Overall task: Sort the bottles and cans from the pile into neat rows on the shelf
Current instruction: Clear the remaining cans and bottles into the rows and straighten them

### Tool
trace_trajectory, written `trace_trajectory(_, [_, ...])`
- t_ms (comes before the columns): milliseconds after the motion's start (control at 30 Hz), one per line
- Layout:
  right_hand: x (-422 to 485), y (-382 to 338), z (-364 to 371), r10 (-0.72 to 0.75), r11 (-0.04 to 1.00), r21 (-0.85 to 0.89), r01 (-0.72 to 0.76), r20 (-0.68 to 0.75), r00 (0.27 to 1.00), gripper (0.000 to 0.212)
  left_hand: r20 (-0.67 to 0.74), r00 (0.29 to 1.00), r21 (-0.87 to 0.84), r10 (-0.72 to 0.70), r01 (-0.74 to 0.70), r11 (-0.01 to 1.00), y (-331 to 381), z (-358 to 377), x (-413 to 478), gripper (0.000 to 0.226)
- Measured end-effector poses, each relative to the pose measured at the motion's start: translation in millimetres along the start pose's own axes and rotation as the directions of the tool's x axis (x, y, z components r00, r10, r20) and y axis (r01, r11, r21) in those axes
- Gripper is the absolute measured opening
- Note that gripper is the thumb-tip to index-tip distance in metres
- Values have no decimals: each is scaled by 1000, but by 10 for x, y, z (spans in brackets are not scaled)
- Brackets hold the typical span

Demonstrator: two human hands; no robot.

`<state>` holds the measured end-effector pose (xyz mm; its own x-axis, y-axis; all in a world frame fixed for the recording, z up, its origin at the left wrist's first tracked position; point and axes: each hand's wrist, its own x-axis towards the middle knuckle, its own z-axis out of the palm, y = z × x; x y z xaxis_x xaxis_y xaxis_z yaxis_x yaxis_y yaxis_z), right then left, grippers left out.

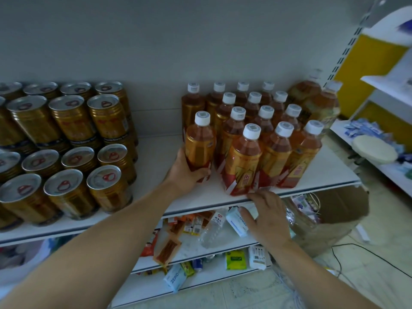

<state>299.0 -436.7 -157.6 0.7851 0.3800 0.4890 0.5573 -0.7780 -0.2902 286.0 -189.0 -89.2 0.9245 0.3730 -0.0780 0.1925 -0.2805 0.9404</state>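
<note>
The orange-labelled bottle [200, 143] you are placing stands upright at the left side of the bottle block [276, 148], just beside its neighbours, in the middle of the white shelf [156, 166]. Your left hand [186, 172] grasps it low on the body, fingers wrapped round the label. The hand hides the base, so you cannot tell whether it is already down.

This looks like the set-down step, filling the block's left column. Next, seat the base flat, nudge it right until it lines up with the rows, then let go without rocking the bottle beside it.

Your right hand [267, 217] is released and holds nothing. Its fingers lie on the shelf's near edge, just in front of the nearest bottles. The gold cans [66, 141] stand stacked well apart, far left.
</note>
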Motion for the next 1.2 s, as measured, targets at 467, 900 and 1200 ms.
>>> trace_trajectory(467, [179,112,-296,155,984,100,-146,-96,983,55,-64,998,47,-19,22,999,121,80,-86,78])
trace_trajectory(900, [1471,-562,-1092,-94,981,-166,103,62,994,78,-32,997,155,-75,79,985,117,8,17,95])
trace_trajectory(1200, [1400,-494,-790,-154,983,-125,132,-183,971,51,-132,990,168,-42,64,984,132,95,70,89])
